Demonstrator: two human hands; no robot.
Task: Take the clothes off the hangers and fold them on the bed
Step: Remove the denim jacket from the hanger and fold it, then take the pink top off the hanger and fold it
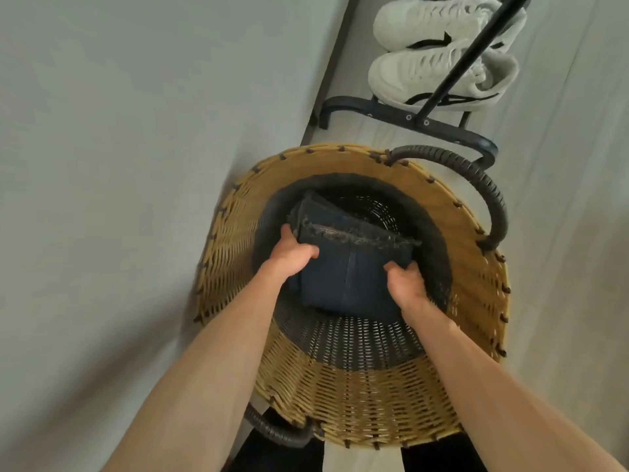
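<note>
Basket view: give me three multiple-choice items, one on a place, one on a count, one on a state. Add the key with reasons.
1. Where are the jeans?
A. on a bed
B. inside the basket
C. on a hanger

2. How many white shoes show?
A. one
B. two
C. four

3. What are the left hand and right hand doing?
A. both grip the jeans
B. only one touches them
C. both hang free

Key: 1 B, the woven wall rings the jeans. 2 B, a pair lies beyond the basket. 3 A, the fingers of each hand curl onto the denim.
</note>
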